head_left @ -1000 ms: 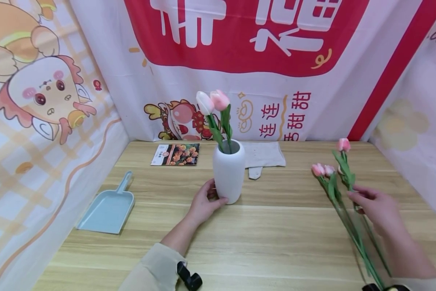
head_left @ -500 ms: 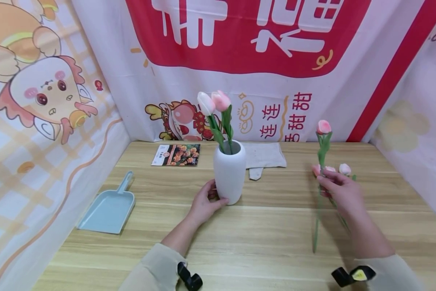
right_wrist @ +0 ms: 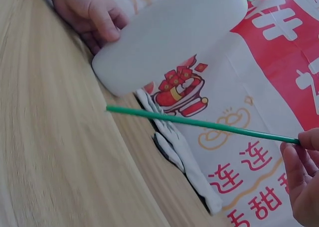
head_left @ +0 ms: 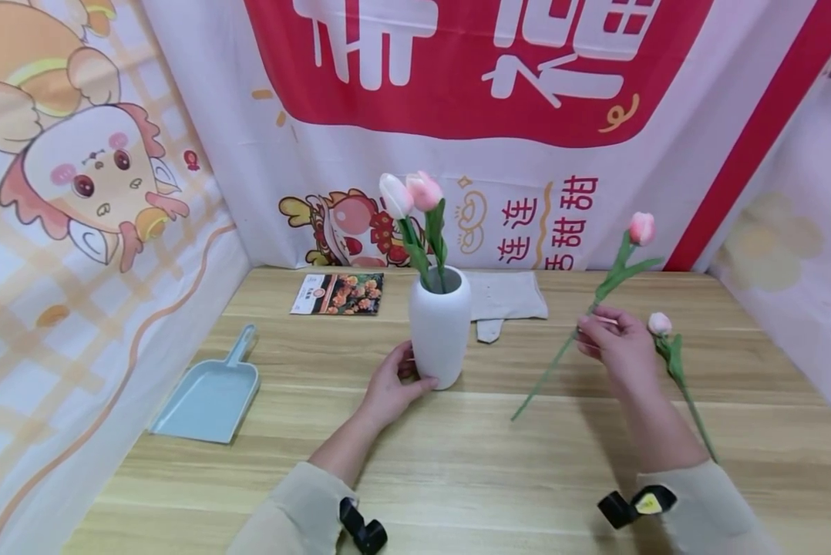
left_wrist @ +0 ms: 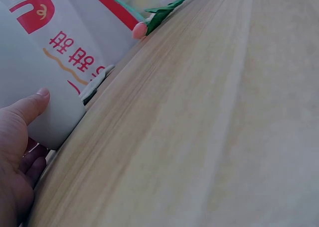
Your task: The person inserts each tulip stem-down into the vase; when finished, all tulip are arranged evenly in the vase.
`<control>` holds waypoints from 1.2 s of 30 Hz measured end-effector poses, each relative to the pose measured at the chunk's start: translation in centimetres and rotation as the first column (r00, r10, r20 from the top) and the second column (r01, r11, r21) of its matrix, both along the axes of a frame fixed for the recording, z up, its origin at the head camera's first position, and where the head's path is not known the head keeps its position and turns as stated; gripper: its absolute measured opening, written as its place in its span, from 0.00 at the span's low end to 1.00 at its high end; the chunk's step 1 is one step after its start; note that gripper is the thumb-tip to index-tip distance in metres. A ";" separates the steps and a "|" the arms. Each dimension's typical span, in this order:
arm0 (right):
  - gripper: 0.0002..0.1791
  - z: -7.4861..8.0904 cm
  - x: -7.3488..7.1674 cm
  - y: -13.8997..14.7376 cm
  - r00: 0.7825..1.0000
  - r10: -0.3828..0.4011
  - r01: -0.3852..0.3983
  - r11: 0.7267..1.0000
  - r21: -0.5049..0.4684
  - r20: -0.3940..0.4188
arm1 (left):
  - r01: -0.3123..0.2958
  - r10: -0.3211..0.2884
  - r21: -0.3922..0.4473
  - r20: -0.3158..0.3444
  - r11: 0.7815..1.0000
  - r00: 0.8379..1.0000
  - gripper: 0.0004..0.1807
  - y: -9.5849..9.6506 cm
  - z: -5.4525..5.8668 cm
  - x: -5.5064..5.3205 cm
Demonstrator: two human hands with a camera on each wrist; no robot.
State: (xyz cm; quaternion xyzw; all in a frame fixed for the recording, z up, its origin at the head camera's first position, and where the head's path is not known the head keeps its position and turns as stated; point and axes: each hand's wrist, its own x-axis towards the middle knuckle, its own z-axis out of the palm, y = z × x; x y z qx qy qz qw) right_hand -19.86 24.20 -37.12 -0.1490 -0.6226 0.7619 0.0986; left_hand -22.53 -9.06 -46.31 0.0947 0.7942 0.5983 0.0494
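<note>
— Two hands in frame. State of each?
— Left hand (head_left: 392,385): at the base of the white vase (head_left: 439,331), thumb laid against the near side, fingers bent round the left. Right hand (head_left: 620,347): thumb and fingers pinch the stem of a pink tulip (head_left: 610,285).
— Attitude of that tulip?
— Tilted. Bloom up and to the right, bare stem end down and left towards the vase; held clear of it in the head view.
— Vase?
— Upright on the wooden table (head_left: 499,478), with a white bloom (head_left: 396,196) and a pink bloom (head_left: 425,190) above the rim, both leaning slightly left.
— Other flowers?
— One pale tulip (head_left: 674,362) lies on the table to the right of the right hand, its stem partly hidden by the forearm.
— Remaining items?
— Blue dustpan (head_left: 207,401), left side, handle pointing away. Printed packet (head_left: 338,294) flat near the back edge, left of the vase. Pale cloth (head_left: 509,297) behind the vase, extending to its right.
</note>
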 end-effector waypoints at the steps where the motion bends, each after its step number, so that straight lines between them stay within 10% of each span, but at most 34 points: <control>1: 0.13 0.1 -0.1 -0.2 1.000 -0.007 0.007 1.000 -0.012 -0.003 | 0.001 -0.001 -0.001 -0.002 1.000 1.000 0.42 0.0 0.0 0.0; 36: 0.20 7.1 -1.7 -5.1 0.984 -0.088 0.015 0.905 -0.426 -0.152 | 0.009 -0.009 0.007 0.001 1.000 1.000 0.42 -0.1 -0.1 -0.2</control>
